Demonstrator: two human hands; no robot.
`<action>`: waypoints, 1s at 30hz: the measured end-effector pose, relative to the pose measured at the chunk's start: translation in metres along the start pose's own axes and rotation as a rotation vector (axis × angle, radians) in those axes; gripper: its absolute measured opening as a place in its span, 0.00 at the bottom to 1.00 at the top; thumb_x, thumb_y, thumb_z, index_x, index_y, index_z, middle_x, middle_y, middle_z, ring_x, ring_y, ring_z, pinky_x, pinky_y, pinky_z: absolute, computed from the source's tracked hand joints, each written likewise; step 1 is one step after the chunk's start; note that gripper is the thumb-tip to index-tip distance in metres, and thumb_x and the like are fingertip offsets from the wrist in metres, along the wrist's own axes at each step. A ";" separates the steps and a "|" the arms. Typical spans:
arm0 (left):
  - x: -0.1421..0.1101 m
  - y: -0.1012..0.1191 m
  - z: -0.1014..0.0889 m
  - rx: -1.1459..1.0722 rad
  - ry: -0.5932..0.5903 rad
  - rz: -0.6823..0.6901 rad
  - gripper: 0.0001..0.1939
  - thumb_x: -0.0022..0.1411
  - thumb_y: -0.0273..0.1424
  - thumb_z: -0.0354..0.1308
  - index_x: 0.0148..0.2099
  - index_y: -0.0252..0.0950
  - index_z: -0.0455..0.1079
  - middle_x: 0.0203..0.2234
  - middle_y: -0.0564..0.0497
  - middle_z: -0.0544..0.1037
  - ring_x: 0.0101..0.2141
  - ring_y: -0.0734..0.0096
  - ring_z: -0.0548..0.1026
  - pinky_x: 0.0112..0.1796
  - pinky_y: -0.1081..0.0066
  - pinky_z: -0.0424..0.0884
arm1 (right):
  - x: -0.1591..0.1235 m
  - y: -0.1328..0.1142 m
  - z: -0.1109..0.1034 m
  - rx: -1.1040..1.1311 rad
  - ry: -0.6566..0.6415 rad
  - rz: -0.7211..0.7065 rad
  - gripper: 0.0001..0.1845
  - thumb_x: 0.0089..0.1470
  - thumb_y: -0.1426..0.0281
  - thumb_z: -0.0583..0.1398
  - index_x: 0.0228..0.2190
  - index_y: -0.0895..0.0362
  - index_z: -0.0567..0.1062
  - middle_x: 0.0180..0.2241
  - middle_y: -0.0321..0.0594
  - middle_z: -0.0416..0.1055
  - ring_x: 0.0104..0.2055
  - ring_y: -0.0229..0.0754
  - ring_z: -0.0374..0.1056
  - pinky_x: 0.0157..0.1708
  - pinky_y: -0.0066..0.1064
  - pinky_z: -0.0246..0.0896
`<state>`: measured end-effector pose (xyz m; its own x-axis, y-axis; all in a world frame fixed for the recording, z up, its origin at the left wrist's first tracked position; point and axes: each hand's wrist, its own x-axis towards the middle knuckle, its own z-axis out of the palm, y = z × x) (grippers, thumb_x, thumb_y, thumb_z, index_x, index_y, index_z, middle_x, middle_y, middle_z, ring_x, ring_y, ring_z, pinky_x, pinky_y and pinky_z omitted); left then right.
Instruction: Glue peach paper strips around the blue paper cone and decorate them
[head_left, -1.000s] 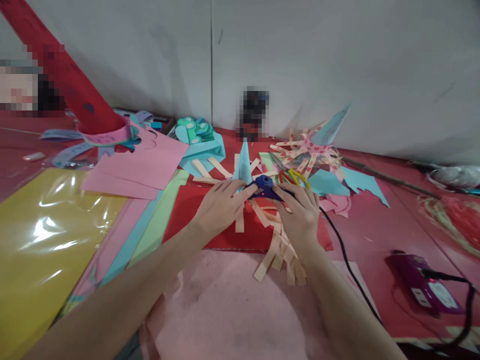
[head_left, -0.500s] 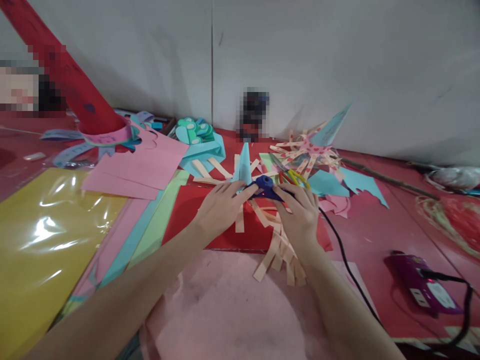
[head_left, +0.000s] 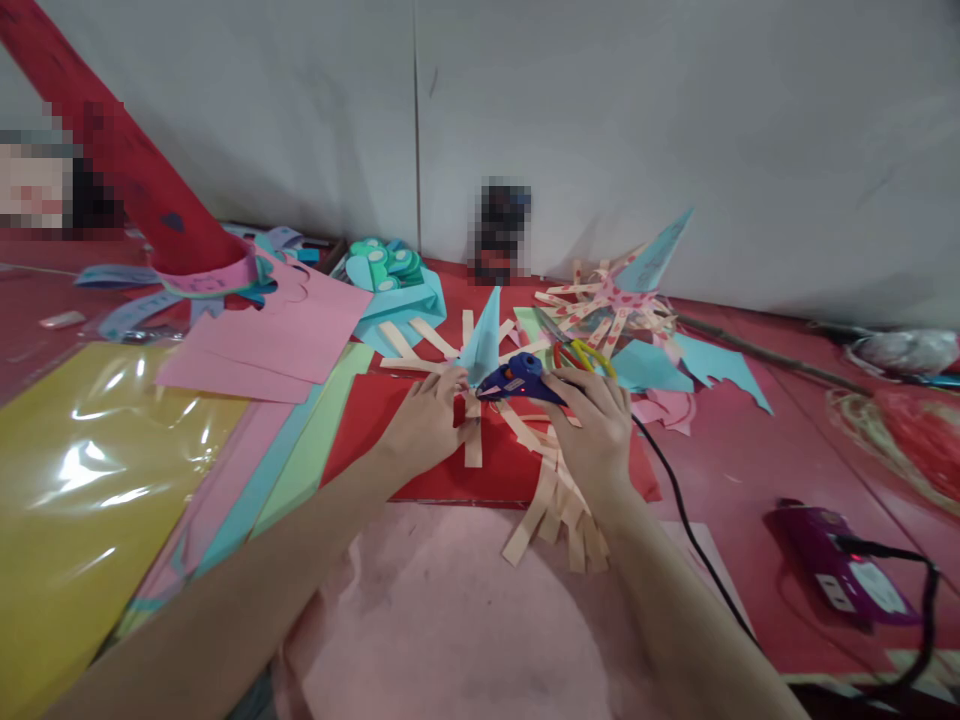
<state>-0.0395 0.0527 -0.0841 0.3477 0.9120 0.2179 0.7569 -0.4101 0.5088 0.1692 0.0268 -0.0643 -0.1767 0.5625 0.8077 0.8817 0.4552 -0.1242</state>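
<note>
My right hand (head_left: 596, 425) is closed around a blue hot glue gun (head_left: 517, 378), its nozzle pointing left at the base of a light-blue paper cone (head_left: 482, 345). My left hand (head_left: 427, 420) is curled at the left side of the cone's base, fingertips against it and the thumb lower down. Cream paper strips (head_left: 472, 450) spread out from the cone like rays. Beneath them lies a red sheet (head_left: 420, 485). More loose cream strips (head_left: 529, 520) lie in front of my right hand. The exact fingertip contact is partly hidden.
A finished-looking cone with heart-patterned strips (head_left: 634, 290) stands back right, near yellow-handled scissors (head_left: 592, 357). The glue gun's black cord (head_left: 675, 480) runs right, near a purple power strip (head_left: 844, 565). Pink paper (head_left: 262, 350), a yellow sheet (head_left: 97, 480) and a tall red cone (head_left: 180, 220) are left.
My left hand has come off the front of the glue gun and moved down to the cone's base. The gun's nozzle now shows, tilted slightly down-left. The cone leans a little right.
</note>
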 end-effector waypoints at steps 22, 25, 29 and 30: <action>-0.011 0.009 -0.004 0.100 0.021 0.059 0.18 0.66 0.33 0.46 0.55 0.32 0.56 0.53 0.39 0.68 0.53 0.57 0.66 0.50 0.56 0.65 | 0.002 0.022 0.000 0.211 0.153 0.665 0.13 0.46 0.64 0.64 0.35 0.56 0.77 0.36 0.42 0.73 0.38 0.43 0.69 0.41 0.38 0.65; -0.020 0.015 0.002 0.241 -0.025 0.108 0.22 0.67 0.31 0.41 0.61 0.29 0.53 0.58 0.37 0.63 0.59 0.57 0.60 0.55 0.55 0.58 | 0.000 0.024 0.002 0.223 0.141 0.686 0.14 0.46 0.64 0.64 0.35 0.57 0.77 0.36 0.43 0.73 0.38 0.43 0.69 0.41 0.38 0.64; -0.030 0.020 0.011 0.386 -0.126 0.129 0.28 0.67 0.35 0.39 0.65 0.24 0.46 0.63 0.37 0.53 0.63 0.55 0.50 0.59 0.54 0.50 | -0.001 0.025 0.003 0.231 0.151 0.694 0.15 0.45 0.62 0.63 0.35 0.56 0.77 0.35 0.42 0.73 0.37 0.42 0.69 0.40 0.37 0.64; -0.030 0.020 0.012 0.402 -0.151 0.130 0.29 0.67 0.35 0.39 0.65 0.24 0.46 0.64 0.37 0.52 0.63 0.55 0.49 0.60 0.54 0.49 | -0.001 0.025 0.004 0.232 0.152 0.693 0.15 0.45 0.61 0.63 0.35 0.56 0.77 0.35 0.42 0.73 0.37 0.42 0.69 0.40 0.37 0.64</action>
<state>-0.0281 0.0166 -0.0904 0.5082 0.8529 0.1197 0.8462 -0.5204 0.1145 0.1899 0.0404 -0.0701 0.4631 0.6797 0.5688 0.6511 0.1746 -0.7386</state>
